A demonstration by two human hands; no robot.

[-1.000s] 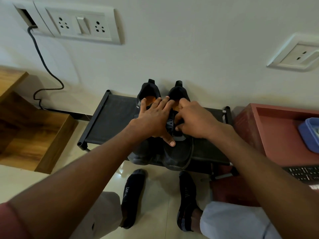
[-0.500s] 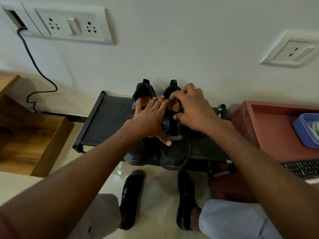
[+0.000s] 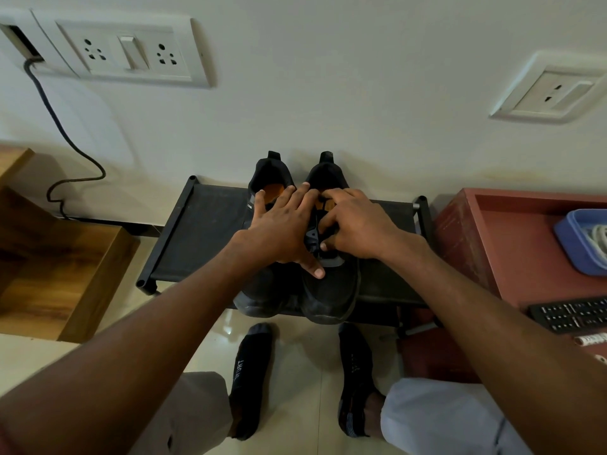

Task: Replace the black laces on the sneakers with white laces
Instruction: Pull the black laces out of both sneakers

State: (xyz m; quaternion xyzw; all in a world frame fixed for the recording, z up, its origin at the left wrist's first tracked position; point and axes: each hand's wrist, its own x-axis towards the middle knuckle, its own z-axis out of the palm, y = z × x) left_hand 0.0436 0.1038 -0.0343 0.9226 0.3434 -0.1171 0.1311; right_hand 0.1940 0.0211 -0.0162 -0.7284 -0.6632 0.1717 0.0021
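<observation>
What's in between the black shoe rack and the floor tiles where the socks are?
In the head view, the sneakers' toes overhang the rack's front edge, above the socked feet. Otherwise that stretch is bare tile.

Left hand [image 3: 282, 229] covers lace area of left sneaker [image 3: 262, 290]; laces there not visible. Right hand [image 3: 356, 224] hides most of right sneaker [image 3: 331, 290] tongue; whether fingers pinch black lace, cannot tell. Blue container [image 3: 573, 239] cut by right edge, white content only partly seen. Remote [image 3: 571, 313] cut by right edge, button marks too small to read. Sock [image 3: 248, 376] lettering unreadable.
</observation>
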